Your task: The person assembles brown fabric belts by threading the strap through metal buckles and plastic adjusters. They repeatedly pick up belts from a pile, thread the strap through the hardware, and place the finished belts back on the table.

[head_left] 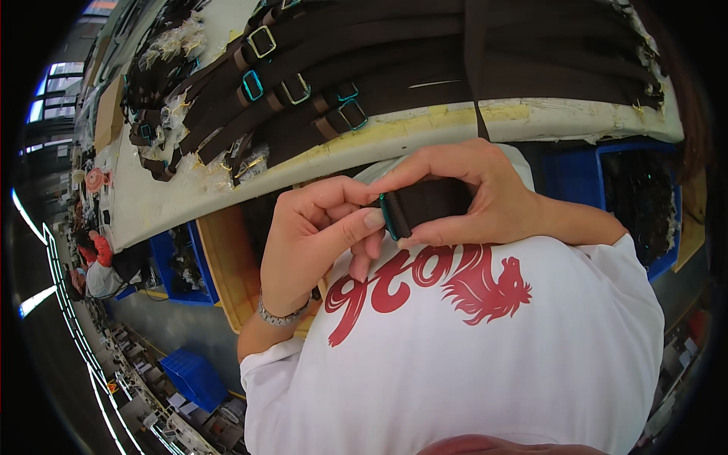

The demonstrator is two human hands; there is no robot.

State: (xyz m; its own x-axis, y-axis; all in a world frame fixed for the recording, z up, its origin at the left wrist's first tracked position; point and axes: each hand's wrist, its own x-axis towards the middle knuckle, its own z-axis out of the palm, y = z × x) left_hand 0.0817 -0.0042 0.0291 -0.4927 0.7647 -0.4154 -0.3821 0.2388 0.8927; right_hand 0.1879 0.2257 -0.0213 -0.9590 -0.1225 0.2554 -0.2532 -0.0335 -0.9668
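Observation:
A dark brown belt (436,203) is held up in front of my chest, between the table edge and my shirt. Its buckle (388,217) has a blue-green shine and stands on edge toward my left. My left hand (322,226) pinches the buckle side between thumb and fingers. With thumb and fingers curved round the strap's edges, my right hand (485,189) grips the belt just behind the buckle. My right palm hides part of the strap.
Many dark belts (425,64) lie across the pale worktable (402,136), with several buckles (262,42) at their left ends. Clear plastic wrap (246,163) lies among them. Blue crates (599,182) and a wooden box (227,265) stand under the table. Another person (102,265) is at far left.

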